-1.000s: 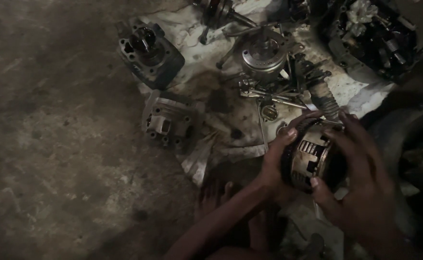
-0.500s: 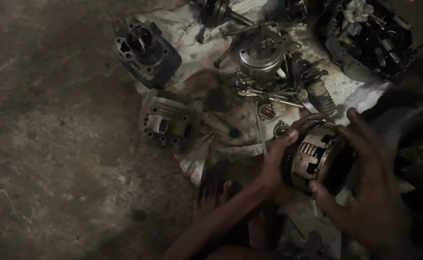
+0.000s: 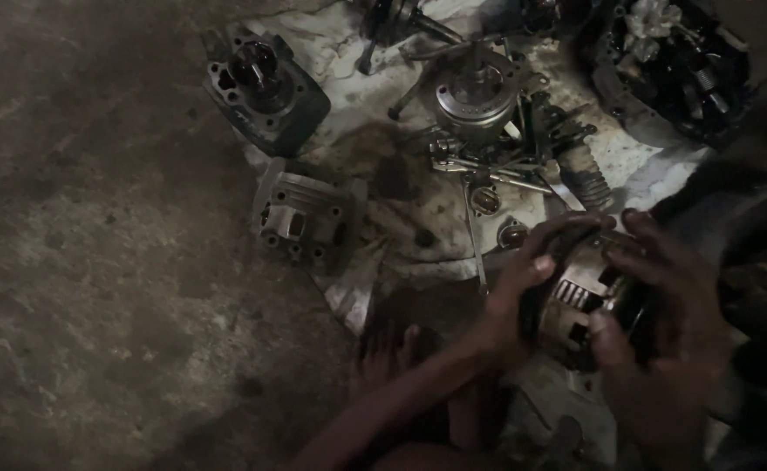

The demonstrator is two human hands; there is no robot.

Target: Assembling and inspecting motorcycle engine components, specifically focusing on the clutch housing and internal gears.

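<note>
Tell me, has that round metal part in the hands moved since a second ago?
Barely. The round metal part sits in both hands at about the same spot below the spring; the whole view shifted slightly, so the camera moved instead.

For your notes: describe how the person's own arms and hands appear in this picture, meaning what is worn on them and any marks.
Both hands are bare, with no gloves: left hand, right hand. The left forearm is bare too, with no sleeve showing. No watch or ring can be made out. The dim light hides any grime or marks.
</note>
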